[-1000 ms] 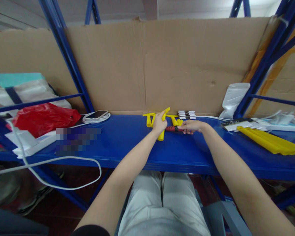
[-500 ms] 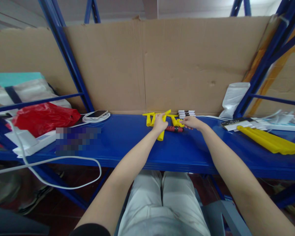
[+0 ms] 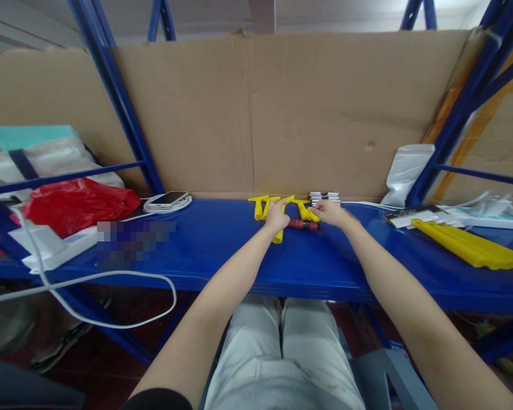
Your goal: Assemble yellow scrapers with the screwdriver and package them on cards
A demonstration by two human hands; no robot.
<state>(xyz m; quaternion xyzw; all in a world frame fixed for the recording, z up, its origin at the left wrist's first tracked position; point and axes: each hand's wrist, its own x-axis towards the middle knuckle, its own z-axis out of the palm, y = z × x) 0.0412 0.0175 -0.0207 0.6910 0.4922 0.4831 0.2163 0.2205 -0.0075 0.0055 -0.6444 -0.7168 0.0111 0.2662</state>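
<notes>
My left hand (image 3: 276, 215) is wrapped around a yellow T-shaped plastic handle (image 3: 277, 237), its hollow end pointing toward me. More yellow T-shaped handles (image 3: 257, 209) lie close by on the far side of the blue shelf. My right hand (image 3: 330, 212) has its fingers together over some small yellow plastic pieces (image 3: 312, 215); whether it pinches one is hidden. Another yellow handle (image 3: 301, 209) rests just left of those pieces. Between my hands lies a red and black screwdriver-like tool (image 3: 304, 225). A stack of white strips (image 3: 324, 196) sits behind my right hand.
A cardboard sheet (image 3: 325, 114) walls off the back. On the right are yellow tubes (image 3: 470, 245) and a white plastic bag (image 3: 406, 173). A phone (image 3: 169, 198) on coiled cable, a red bag (image 3: 81, 202) and a power strip (image 3: 64, 250) stand left. A white cable (image 3: 123, 273) hangs over the front edge.
My left hand has lowered the yellow handle slightly, its cross end now nearer the shelf. My right hand has shifted a little left and down onto the small yellow pieces, fingers closing.
</notes>
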